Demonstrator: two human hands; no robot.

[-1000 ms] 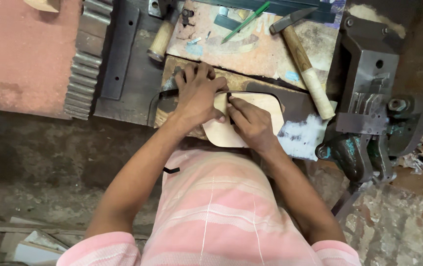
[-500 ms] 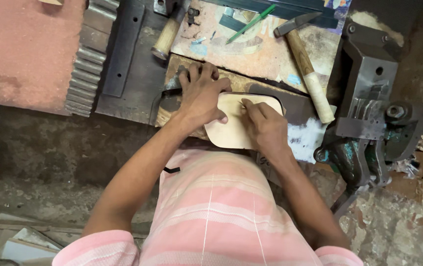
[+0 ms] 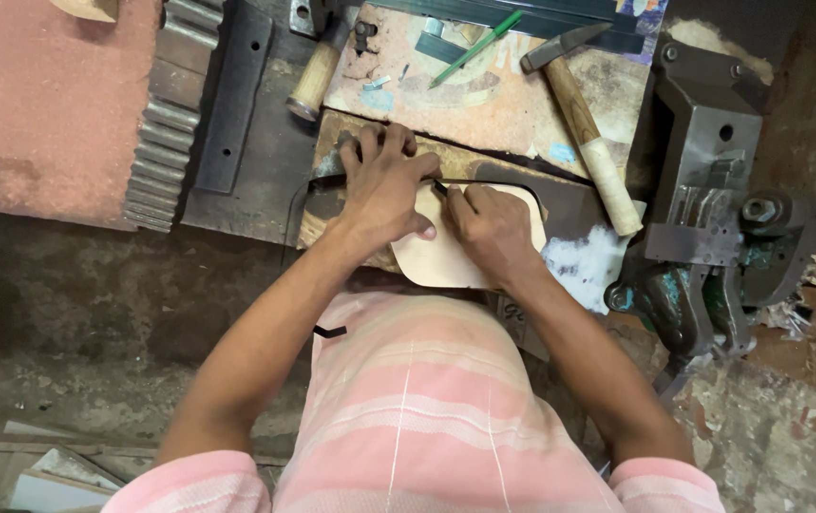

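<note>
Hands at work over a pale, rounded-corner sheet that lies on a wooden block near the front edge of the bench, a thin dark metal strip running along the sheet's far edge. The left hand lies spread and flat, fingers open, pressing the sheet's left part and the block beneath it. The right hand is curled beside it, fingertips pinched at the near end of the strip where the two hands nearly touch; whether it grips a small tool there cannot be told.

Doing this step well appears to rest on the flat palm: steady downward weight should keep the sheet from creeping while the pinching fingers follow the strip closely around the bend. Judging by the tight spacing, the left thumb sits close to the working point and would be safer held just clear of it.

Toward the bench's far edge lie a hammer with a pale wooden handle, a second wooden-handled tool and a green pen on a stained board. A heavy iron vice stands at the right edge, well apart from the sheet.
</note>
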